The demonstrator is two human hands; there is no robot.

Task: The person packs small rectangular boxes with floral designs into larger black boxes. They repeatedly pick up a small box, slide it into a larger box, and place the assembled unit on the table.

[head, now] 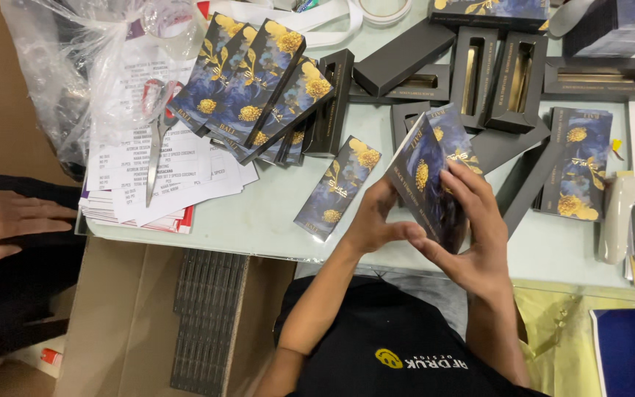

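Above the pale worktop [273,220], just off its near edge, I hold a dark blue sleeve with gold flowers [429,173] between both hands, tilted toward me. To do this well, I judge, the card wants steady support along its lower edge and light pressure only, so the printed face does not crease. Around it lie a fanned stack of matching sleeves [255,92], one loose sleeve [337,187], open black trays [494,77], printed sheets [163,173] under scissors [157,140], and a grey stapler [626,220]. My right hand [475,235] curls round the sleeve's far side, fingers [464,187] bent close over its face; my left hand [376,220] pinches the lower corner, fingers nearly closed on the card. Another person's hand [9,220] rests flat at far left
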